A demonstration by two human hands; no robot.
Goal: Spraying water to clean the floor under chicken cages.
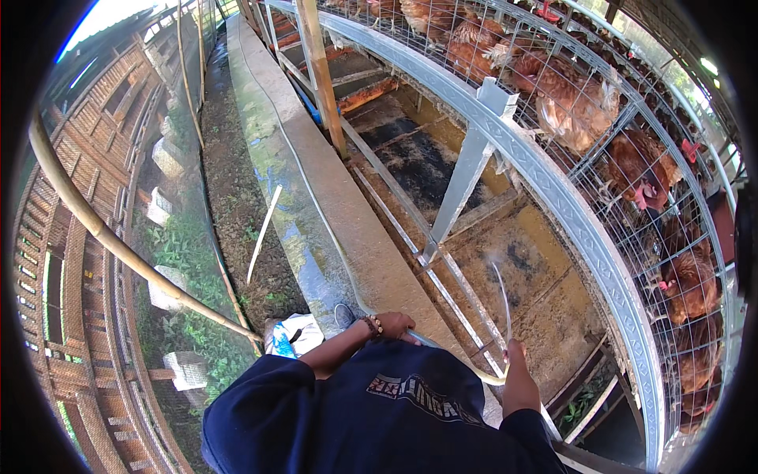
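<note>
My left hand (pixel 395 324), a beaded bracelet at its wrist, grips a pale flexible hose (pixel 317 204) at my waist. The hose trails along the concrete walkway (pixel 361 228) and bends in front of my body. At the right, my right hand (pixel 520 379) is closed around its end. From there a thin jet of water (pixel 506 302) shoots onto the dirty boards (pixel 536 252) under the cages. Brown and black muck stains these boards. Above them, brown hens (pixel 574 109) stand in wire cages (pixel 628 160) fronted by a curved-looking galvanised metal trough (pixel 568 189).
A slanted metal bracket (pixel 462 183) and a wooden post (pixel 323 77) stand beside the walkway. Metal rails (pixel 408 228) run along its right edge. At left are a bamboo pole (pixel 112 243), netting, a dirt strip (pixel 228 178), and a white sack (pixel 305 332) near my shoe (pixel 344 316).
</note>
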